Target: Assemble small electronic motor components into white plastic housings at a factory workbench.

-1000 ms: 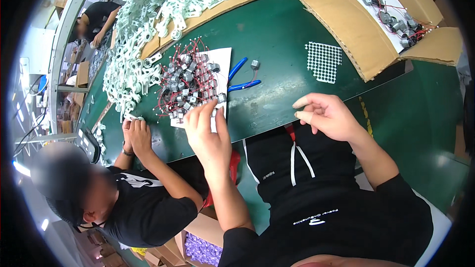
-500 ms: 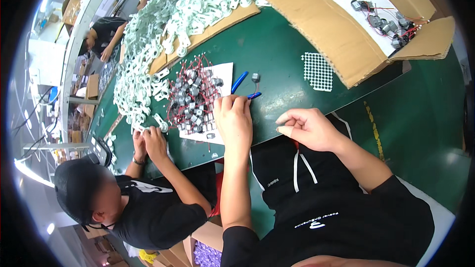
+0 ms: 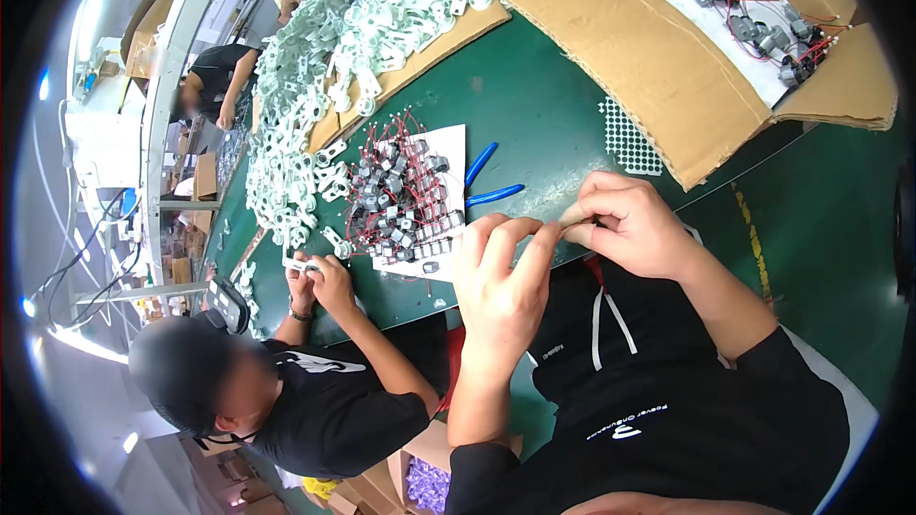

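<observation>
My left hand point(image 3: 508, 277) and my right hand point(image 3: 630, 226) meet at the fingertips above the table's near edge. Both are closed in a pinch. A small dark bit shows between the right fingers, too hidden to name; whatever the left fingers grip is covered. Left of my left hand, a heap of small grey motors point(image 3: 391, 200) with red wires lies on a white sheet point(image 3: 452, 145), some set in rows at its near side. Just beyond my hands, a tool with two blue handles point(image 3: 495, 195) rests spread on the green table point(image 3: 544, 124).
An open cardboard box point(image 3: 620, 38) with more wired motors point(image 3: 763, 33) stands far right. Near it lies a white perforated sheet point(image 3: 630, 138). Pale plastic parts point(image 3: 372, 29) are piled far left. A co-worker in a black cap point(image 3: 186, 372) handles one such part close on my left.
My left hand has left the spot by the blue handles and come right to meet my right hand. The single motor that lay there is gone from the table. The view has shifted slightly.
</observation>
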`<state>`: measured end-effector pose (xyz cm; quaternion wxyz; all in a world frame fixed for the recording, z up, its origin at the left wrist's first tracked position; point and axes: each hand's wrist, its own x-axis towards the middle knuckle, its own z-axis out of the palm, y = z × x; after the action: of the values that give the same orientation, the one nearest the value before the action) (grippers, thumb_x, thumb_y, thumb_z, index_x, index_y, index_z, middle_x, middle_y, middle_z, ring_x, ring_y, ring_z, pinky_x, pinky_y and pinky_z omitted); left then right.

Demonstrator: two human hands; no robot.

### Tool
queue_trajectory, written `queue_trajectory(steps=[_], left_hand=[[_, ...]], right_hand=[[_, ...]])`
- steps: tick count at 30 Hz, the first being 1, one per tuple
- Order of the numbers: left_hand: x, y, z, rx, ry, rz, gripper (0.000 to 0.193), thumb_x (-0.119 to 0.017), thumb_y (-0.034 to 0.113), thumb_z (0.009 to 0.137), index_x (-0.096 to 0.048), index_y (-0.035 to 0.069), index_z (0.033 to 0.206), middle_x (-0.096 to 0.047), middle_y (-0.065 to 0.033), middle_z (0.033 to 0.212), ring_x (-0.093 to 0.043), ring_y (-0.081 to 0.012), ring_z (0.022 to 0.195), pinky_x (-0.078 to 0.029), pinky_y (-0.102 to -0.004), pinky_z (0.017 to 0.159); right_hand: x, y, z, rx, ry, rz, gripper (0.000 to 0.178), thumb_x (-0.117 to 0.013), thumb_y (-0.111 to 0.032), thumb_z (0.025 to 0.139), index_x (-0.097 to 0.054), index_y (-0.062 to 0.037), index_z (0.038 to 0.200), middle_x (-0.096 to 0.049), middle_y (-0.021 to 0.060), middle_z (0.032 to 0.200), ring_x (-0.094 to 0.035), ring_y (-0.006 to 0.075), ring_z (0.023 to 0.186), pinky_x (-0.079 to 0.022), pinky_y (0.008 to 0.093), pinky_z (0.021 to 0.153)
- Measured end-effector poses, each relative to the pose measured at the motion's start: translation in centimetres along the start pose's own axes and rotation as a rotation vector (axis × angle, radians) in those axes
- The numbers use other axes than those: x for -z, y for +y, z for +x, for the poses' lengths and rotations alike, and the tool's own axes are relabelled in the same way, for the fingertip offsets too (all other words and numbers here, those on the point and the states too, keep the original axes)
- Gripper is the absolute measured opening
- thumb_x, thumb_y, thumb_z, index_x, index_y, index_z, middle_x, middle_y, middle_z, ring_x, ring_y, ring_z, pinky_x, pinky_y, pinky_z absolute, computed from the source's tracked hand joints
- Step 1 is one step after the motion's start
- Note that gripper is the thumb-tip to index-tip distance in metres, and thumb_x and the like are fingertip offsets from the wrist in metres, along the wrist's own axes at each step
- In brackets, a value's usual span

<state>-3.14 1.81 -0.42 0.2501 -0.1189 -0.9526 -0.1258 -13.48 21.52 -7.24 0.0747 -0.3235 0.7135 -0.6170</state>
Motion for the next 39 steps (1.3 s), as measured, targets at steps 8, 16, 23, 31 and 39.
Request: queue_trajectory(steps=[8,16,23,31,39], left_hand=[[0.6,-0.1,0.8,-0.034,-0.159,-0.032,0.035,-0.085,0.006,0.083,-0.087,0.011,0.117,-0.076,-0.0018,0.119,-0.071,-0.0263,0.113,-0.055,-0.0439,0.094],[0.2,1.2,2.8,-0.072,-0.295,-0.140,0.034,-0.082,0.011,0.083,-0.086,0.005,0.116,-0.077,-0.0064,0.123,-0.073,-0.0285,0.117,-0.056,-0.0437,0.095],[-1.1,1.0,4.4,-0.032,-0.338,-0.183,0.035,-0.083,0.010,0.082,-0.085,0.004,0.116,-0.078,-0.0070,0.123,-0.073,-0.0302,0.118,-0.058,-0.0442,0.095],[-1.1,1.0,4.8,-0.012,-0.394,-0.190,0.036,-0.083,0.010,0.081,-0.085,0.005,0.116,-0.080,-0.0065,0.123,-0.074,-0.0295,0.118,-0.058,-0.0441,0.096],[-1.9,-4.9,6.9,0.226,-0.299,-0.061,0.048,-0.096,0.014,0.093,-0.080,0.001,0.136,-0.077,-0.0165,0.110,-0.074,-0.0373,0.104,-0.059,-0.0505,0.089]], right_hand=[[3.1,0.3,0.6,-0.140,-0.323,0.179,0.016,-0.093,-0.018,0.097,-0.085,-0.0052,0.103,-0.069,0.0038,0.100,-0.067,0.0206,0.091,-0.053,0.0364,0.080],[6.2,0.9,1.3,0.184,-0.303,-0.076,0.020,-0.101,-0.021,0.091,-0.087,-0.0142,0.102,-0.070,-0.0022,0.099,-0.067,0.0177,0.085,-0.049,0.0367,0.072],[7.4,4.6,-0.9,0.297,-0.192,-0.303,0.022,-0.099,-0.020,0.092,-0.085,-0.0121,0.106,-0.072,-0.0001,0.102,-0.069,0.0189,0.090,-0.052,0.0385,0.076],[8.5,6.2,-0.8,0.206,-0.160,-0.241,0.018,-0.096,-0.017,0.095,-0.084,-0.0104,0.107,-0.073,0.0016,0.101,-0.069,0.0192,0.090,-0.053,0.0390,0.078],[8.2,9.6,1.5,0.096,-0.130,-0.169,0.014,-0.092,-0.015,0.099,-0.084,-0.0088,0.108,-0.074,0.0033,0.101,-0.070,0.0195,0.090,-0.054,0.0396,0.079]])
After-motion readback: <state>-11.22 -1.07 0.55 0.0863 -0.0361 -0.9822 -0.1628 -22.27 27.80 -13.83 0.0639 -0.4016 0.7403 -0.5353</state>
